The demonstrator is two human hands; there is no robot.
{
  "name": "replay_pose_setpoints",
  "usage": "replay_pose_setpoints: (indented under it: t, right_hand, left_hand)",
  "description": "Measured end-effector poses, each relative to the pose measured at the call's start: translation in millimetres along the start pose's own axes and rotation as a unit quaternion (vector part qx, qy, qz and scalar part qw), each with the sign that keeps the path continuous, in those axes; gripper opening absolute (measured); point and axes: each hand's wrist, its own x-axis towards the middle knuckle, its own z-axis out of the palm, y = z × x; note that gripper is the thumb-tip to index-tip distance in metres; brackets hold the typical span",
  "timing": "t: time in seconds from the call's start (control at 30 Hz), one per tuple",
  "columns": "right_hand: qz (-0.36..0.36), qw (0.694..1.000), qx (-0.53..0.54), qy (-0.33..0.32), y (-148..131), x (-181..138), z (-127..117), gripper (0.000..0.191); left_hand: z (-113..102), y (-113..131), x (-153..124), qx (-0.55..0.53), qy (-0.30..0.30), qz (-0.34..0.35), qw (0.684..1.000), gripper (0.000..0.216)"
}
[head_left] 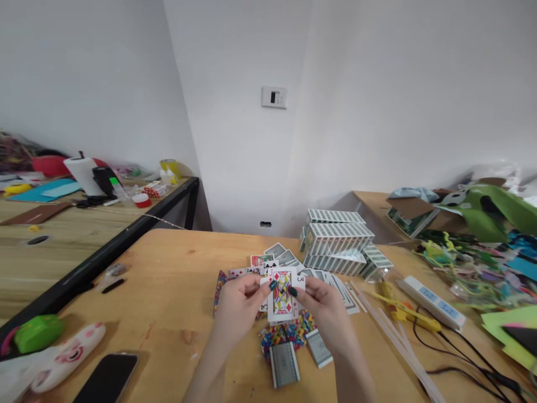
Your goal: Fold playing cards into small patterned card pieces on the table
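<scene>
Between my two hands, above the wooden table, is a small bunch of playing cards, with a jack of diamonds (282, 307) facing me. My left hand (239, 302) pinches the left edge, its thumb lying on the front. On the opposite edge my right hand (326, 305) grips the same cards, and a card marked 3 (301, 279) sticks out behind. Below lie two grey-backed card stacks (285, 365) and a multicoloured patterned piece (272, 337). Beyond my hands, face-up cards (271, 265) and grey-backed cards (346, 294) are spread out, partly hidden by my hands.
Green-and-white striped boxes (339, 239) are stacked at the back right. A power strip (432, 302), a yellow glue gun (419, 319) and cables lie to the right. At the front left are a phone (107, 379) and a white spotted object (71, 358).
</scene>
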Motion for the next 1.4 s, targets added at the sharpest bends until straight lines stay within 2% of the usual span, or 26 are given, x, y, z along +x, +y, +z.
replay_pose_setpoints:
  t: [0.17,0.27,0.4,0.57,0.83,1.03,1.23,1.4]
  right_hand:
    - [-0.002,1.0,0.026,0.003,-0.2,-0.8,4.8,0.032]
    - [0.003,1.0,0.021,0.012,-0.1,-0.7,3.2,0.032]
    - [0.005,1.0,0.009,0.017,0.2,0.3,-0.9,0.031]
    - [0.008,1.0,0.01,0.009,3.2,2.1,-2.9,0.033]
    - [0.001,1.0,0.009,-0.003,1.9,1.1,-1.0,0.042]
    - [-0.002,1.0,0.0,0.008,0.0,-0.6,0.4,0.04]
    - [0.008,1.0,-0.014,0.022,2.3,-0.3,-2.7,0.041]
    - [0.009,0.999,-0.013,0.033,0.2,-0.5,-0.1,0.03]
  left_hand:
    - [-3.9,1.3,0.1,-0.04,0.007,-0.01,0.999,0.024]
    - [-3.5,1.1,0.7,-0.052,-0.008,-0.014,0.999,0.023]
    - [-2.9,0.8,1.6,-0.04,-0.022,-0.018,0.999,0.025]
    - [-2.6,0.9,2.1,-0.042,-0.011,-0.015,0.999,0.025]
    - [-4.1,2.6,-0.7,-0.034,-0.011,-0.004,0.999,0.02]
    - [-4.2,6.5,-2.3,-0.054,-0.012,-0.009,0.998,0.02]
    - [-6.6,-1.8,-1.1,-0.044,-0.01,0.0,0.999,0.023]
    - [-9.1,-7.5,1.2,-0.05,-0.027,0.005,0.998,0.025]
